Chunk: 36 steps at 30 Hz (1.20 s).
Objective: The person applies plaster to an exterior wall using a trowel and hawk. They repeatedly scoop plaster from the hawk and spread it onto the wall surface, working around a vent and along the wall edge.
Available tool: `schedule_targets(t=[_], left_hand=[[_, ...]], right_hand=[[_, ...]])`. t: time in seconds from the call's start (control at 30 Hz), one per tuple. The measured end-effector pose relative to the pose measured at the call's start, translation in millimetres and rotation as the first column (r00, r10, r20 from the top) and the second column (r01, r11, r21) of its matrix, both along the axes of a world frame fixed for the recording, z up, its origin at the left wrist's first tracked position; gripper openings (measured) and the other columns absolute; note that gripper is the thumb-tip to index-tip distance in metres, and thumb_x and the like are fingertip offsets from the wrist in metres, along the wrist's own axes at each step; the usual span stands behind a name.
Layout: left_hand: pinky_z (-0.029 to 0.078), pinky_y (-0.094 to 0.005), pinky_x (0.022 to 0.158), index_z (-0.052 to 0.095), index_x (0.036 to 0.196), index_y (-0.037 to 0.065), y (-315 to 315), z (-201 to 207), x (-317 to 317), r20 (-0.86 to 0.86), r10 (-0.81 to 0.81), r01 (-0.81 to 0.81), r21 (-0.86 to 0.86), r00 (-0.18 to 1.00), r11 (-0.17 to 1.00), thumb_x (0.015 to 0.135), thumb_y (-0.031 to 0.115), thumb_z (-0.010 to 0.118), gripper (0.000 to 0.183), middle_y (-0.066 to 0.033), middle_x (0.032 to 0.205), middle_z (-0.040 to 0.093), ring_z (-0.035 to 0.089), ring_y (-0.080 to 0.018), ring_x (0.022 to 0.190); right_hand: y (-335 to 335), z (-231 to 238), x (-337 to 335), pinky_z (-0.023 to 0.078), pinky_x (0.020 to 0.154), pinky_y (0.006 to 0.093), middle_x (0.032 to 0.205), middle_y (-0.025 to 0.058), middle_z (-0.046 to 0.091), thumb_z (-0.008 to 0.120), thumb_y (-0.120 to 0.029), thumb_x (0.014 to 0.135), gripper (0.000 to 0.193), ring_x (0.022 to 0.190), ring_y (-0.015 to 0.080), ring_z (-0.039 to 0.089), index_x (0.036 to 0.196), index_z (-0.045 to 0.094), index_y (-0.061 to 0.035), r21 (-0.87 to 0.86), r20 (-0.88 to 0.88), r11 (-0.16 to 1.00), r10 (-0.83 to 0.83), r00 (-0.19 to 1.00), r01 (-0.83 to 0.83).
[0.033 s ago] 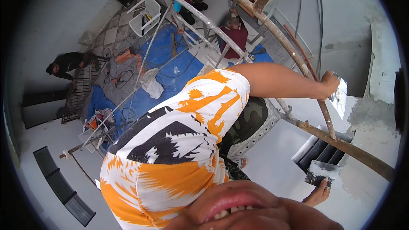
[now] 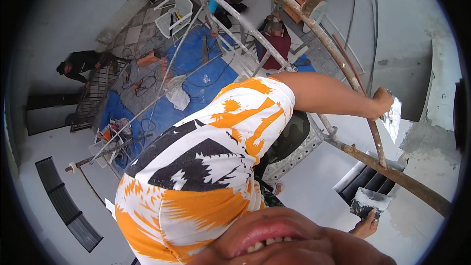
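Observation:
My left arm, in a white, orange and black patterned sleeve, stretches across to the right. My left hand (image 2: 381, 103) is closed on a shiny putty knife (image 2: 392, 119) with a wide metal blade, beside a thin rusty scaffold pole (image 2: 377, 142). Lower at the right, my right hand (image 2: 365, 225) grips a second scraper (image 2: 369, 202), whose wide blade is smeared with white and dark grey putty. That blade is in front of a dark slatted opening (image 2: 365, 181) in the white wall. Most of my right forearm is out of view.
Curved scaffold pipes (image 2: 314, 24) cross above and beside my arm, and a perforated metal board (image 2: 292, 159) is beneath me. Far below lie a blue tarp (image 2: 203, 76), cables, a white chair (image 2: 176, 12) and a metal grille (image 2: 98, 93). Several people work down there.
The view has shifted slightly, so the floor and scaffold appear farther right. Both hands keep hold of their scrapers, with only small shifts in place.

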<state>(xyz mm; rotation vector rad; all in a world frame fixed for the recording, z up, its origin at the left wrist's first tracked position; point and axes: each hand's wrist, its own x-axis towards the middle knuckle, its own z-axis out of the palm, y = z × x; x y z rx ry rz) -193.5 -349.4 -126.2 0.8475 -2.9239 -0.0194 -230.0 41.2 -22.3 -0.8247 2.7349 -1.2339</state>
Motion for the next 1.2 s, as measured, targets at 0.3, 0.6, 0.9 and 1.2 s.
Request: schedule_targets(t=[0.3,0.6,0.9,1.2], left_hand=[[0.053,-0.0317,0.074,0.077,0.096,0.019,-31,-20,-22,0.037,0.131,-0.127,-0.095,0.991,0.987,0.062,0.035,0.086,0.039,0.0006,0.100,0.074,0.072,-0.0181,0.098],[0.054,-0.0328,0.080,0.063,0.126,0.021,-103,-110,-45,-0.716,0.596,0.196,0.684,0.363,0.703,0.073,0.034,0.081,0.057,0.0019,0.112,0.071,0.068,-0.0165,0.109],[0.061,-0.0465,0.075,0.065,0.106,0.005,-10,8,5,-0.210,0.956,0.566,0.822,0.203,0.061,0.098,0.016,0.060,0.015,-0.0091,0.101,0.071,0.073,-0.0240,0.089],[0.055,-0.0432,0.091,0.059,0.118,0.000,136,129,42,-0.269,0.936,0.628,0.775,0.226,0.072,0.105,0.020,0.047,0.026,-0.0138,0.113,0.069,0.069,-0.0249,0.103]], right_hand=[[-46,-40,-92,0.060,0.068,0.0349,0.096,0.0199,0.070,0.069,-0.026,0.097,0.043,0.077,0.0231,0.067,0.104,0.065,0.0170,-0.540,-0.035,0.834,-0.162,0.986,0.118],[-170,-89,-236,0.064,0.083,0.0448,0.108,0.0334,0.066,0.061,-0.004,0.091,0.035,0.091,0.0384,0.072,0.105,0.056,0.0286,-0.821,0.268,0.570,0.339,0.902,0.030],[-194,-106,-227,0.060,0.068,0.0402,0.088,0.0206,0.070,0.062,-0.004,0.089,0.016,0.072,0.0311,0.072,0.101,0.063,0.0071,-0.932,0.228,0.363,0.624,0.748,-0.019],[-177,-98,-194,0.059,0.064,0.0391,0.084,0.0191,0.069,0.056,-0.005,0.095,0.014,0.069,0.0296,0.071,0.099,0.060,0.0074,-0.916,0.282,0.397,0.556,0.782,0.048]])
